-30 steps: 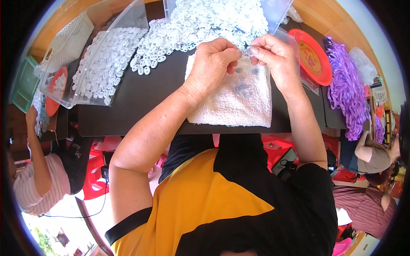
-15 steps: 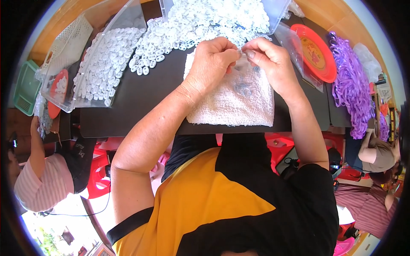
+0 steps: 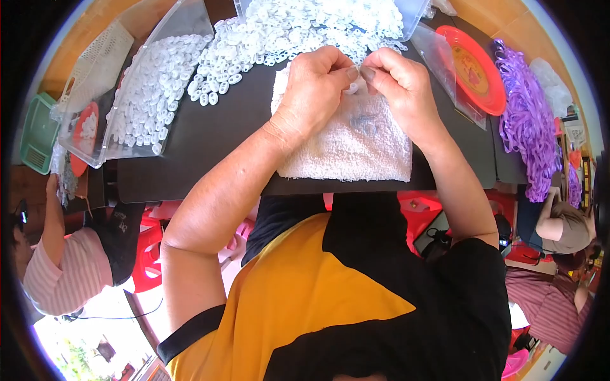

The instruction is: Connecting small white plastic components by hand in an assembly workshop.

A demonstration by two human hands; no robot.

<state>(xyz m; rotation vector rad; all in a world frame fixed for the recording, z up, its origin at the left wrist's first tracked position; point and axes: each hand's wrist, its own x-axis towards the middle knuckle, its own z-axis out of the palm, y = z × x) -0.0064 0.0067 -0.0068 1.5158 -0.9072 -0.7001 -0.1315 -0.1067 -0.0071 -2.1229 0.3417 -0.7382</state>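
Observation:
My left hand (image 3: 316, 86) and my right hand (image 3: 401, 82) meet over a white terry towel (image 3: 346, 159) on the dark table. The left thumb and forefinger are pinched on a small white plastic piece (image 3: 351, 89), partly hidden by the fingers. My right thumb and fingertips are pressed together right beside it; what they hold is too small and covered to make out. Just beyond the hands lies a large heap of small white oval plastic pieces with holes (image 3: 305, 32), spilling from a clear bin onto the table.
A tilted clear bin (image 3: 159, 95) of similar white pieces stands at left, near a white perforated basket (image 3: 98, 60) and a green basket (image 3: 37, 136). To the right are a clear plastic bag (image 3: 438, 60), a red plate (image 3: 473, 70) and purple ribbons (image 3: 527, 120). Other people sit at both sides.
My hands stay together above the towel, with fingertips slightly shifted. The white piece under the left fingertips now shows more plainly. The whole view has tilted a little.

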